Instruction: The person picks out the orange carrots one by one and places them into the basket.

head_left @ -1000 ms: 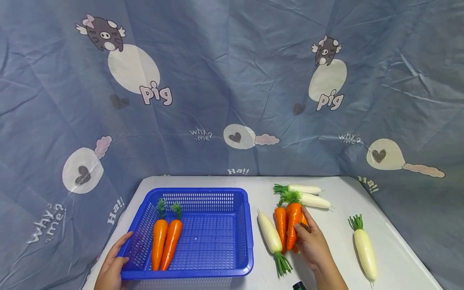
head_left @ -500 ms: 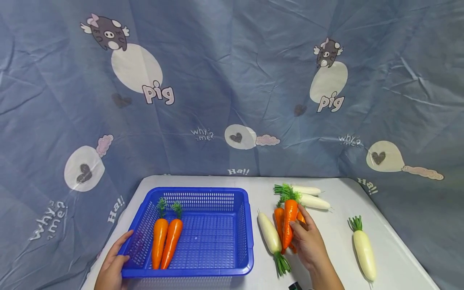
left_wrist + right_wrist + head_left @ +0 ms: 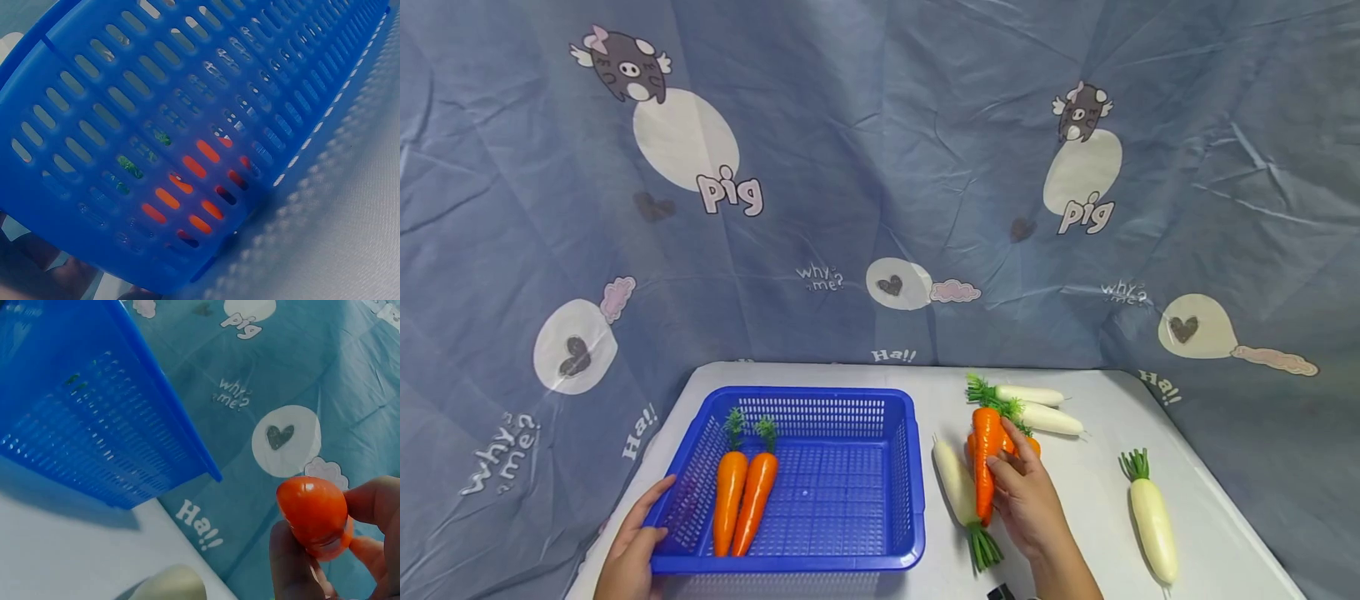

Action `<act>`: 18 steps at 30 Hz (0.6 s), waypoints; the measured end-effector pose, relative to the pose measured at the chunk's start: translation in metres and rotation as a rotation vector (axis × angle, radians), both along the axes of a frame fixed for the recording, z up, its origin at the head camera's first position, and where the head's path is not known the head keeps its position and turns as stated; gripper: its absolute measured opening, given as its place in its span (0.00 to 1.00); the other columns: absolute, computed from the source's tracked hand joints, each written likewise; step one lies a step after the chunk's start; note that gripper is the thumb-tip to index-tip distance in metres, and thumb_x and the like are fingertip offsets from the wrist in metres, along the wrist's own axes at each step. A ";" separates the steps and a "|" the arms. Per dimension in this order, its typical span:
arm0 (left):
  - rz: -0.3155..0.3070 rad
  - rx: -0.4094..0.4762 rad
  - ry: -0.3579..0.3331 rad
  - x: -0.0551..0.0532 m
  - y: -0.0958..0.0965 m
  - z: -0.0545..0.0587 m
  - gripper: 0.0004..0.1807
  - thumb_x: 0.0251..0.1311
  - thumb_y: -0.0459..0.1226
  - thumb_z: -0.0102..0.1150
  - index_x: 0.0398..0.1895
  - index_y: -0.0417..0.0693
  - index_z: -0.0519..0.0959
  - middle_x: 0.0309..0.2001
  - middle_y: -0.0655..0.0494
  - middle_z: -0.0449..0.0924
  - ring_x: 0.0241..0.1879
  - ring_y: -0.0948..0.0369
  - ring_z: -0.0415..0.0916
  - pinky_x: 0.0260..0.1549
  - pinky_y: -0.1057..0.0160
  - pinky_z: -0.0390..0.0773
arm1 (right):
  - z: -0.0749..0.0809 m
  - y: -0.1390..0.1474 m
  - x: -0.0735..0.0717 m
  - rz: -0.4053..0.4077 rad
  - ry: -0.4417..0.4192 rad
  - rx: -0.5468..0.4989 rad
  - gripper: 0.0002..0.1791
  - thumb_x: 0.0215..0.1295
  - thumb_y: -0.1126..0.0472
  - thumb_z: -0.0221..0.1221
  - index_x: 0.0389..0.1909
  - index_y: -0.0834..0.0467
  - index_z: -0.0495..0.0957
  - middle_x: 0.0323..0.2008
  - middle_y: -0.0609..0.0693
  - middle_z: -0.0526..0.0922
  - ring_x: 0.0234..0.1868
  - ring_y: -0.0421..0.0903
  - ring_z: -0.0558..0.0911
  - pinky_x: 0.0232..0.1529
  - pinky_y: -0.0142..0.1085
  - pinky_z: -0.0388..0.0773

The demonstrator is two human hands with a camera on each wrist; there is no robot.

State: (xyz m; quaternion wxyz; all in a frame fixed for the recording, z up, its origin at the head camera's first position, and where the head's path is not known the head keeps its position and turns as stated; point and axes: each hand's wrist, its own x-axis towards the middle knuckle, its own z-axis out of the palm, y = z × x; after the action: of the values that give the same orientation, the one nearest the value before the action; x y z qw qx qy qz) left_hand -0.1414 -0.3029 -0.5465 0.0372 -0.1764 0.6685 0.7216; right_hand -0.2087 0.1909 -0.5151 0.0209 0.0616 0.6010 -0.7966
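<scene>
In the head view, my right hand (image 3: 1026, 500) pinches an orange carrot (image 3: 985, 458) between thumb and fingers, raised over the other vegetables. Its rounded orange end (image 3: 312, 512) points at the camera in the right wrist view. More carrots (image 3: 1034, 447) lie behind it, partly hidden by the held carrot and the fingers. My left hand (image 3: 628, 554) grips the near left corner of a blue plastic basket (image 3: 827, 564). Two carrots (image 3: 727, 500) rest side by side in the basket's left half, and their orange shows through the slots in the left wrist view.
A white radish (image 3: 953, 475) lies between basket and carrots, its leaves toward the near side. Two more radishes (image 3: 1051, 418) lie at the back, another (image 3: 1153, 529) at the far right. A printed blue cloth (image 3: 880, 167) hangs behind the white table (image 3: 1105, 500).
My right hand has lifted one carrot off the pile and moved it left, toward the basket. My left hand has stayed at the basket's corner.
</scene>
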 end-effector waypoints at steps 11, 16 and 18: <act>-0.003 0.007 0.012 0.001 -0.002 -0.002 0.42 0.67 0.26 0.26 0.85 0.57 0.47 0.85 0.42 0.37 0.45 0.84 0.72 0.48 0.60 0.84 | 0.002 -0.014 0.000 0.011 0.037 0.004 0.40 0.73 0.69 0.55 0.82 0.47 0.56 0.61 0.62 0.72 0.56 0.58 0.86 0.54 0.43 0.85; -0.007 0.000 0.021 0.001 -0.003 -0.002 0.42 0.67 0.25 0.26 0.85 0.57 0.47 0.85 0.41 0.36 0.46 0.83 0.71 0.48 0.61 0.84 | 0.004 -0.021 0.001 0.012 0.018 -0.001 0.39 0.71 0.69 0.57 0.81 0.45 0.60 0.59 0.62 0.71 0.51 0.57 0.87 0.54 0.49 0.85; -0.011 -0.002 0.021 0.000 -0.003 -0.002 0.42 0.67 0.26 0.26 0.85 0.57 0.47 0.85 0.41 0.35 0.47 0.83 0.70 0.48 0.61 0.84 | 0.005 -0.023 0.001 0.015 0.013 0.003 0.39 0.71 0.69 0.57 0.80 0.44 0.61 0.58 0.62 0.72 0.49 0.55 0.88 0.53 0.49 0.85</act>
State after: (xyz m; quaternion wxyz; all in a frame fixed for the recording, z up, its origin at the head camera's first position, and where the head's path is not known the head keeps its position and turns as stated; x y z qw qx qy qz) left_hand -0.1410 -0.3056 -0.5483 0.0339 -0.1653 0.6704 0.7225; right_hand -0.2080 0.1682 -0.5106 0.0231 0.0518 0.6027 -0.7960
